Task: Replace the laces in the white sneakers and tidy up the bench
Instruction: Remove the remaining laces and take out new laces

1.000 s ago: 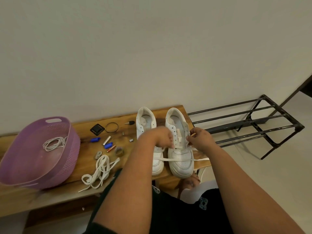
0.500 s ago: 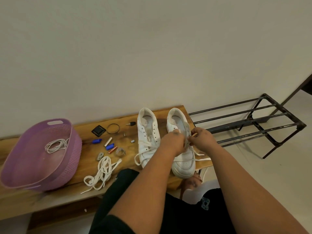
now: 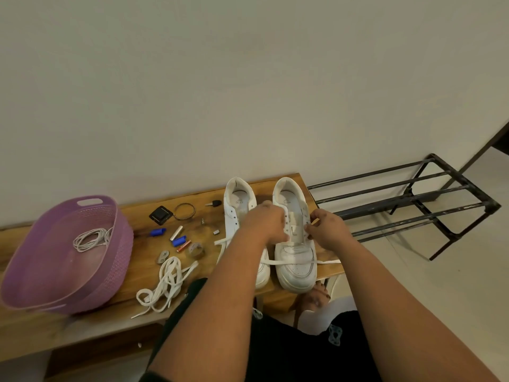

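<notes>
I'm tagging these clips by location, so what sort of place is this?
Probably a home entryway: a wooden bench against a plain wall, a metal shoe rack beside it, and white sneakers being laced.

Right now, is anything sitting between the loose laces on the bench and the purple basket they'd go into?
Nothing visible. The loose laces lie on bare bench just right of the basket; the small clutter sits farther back. Both hands are busy at the right sneaker.
</notes>
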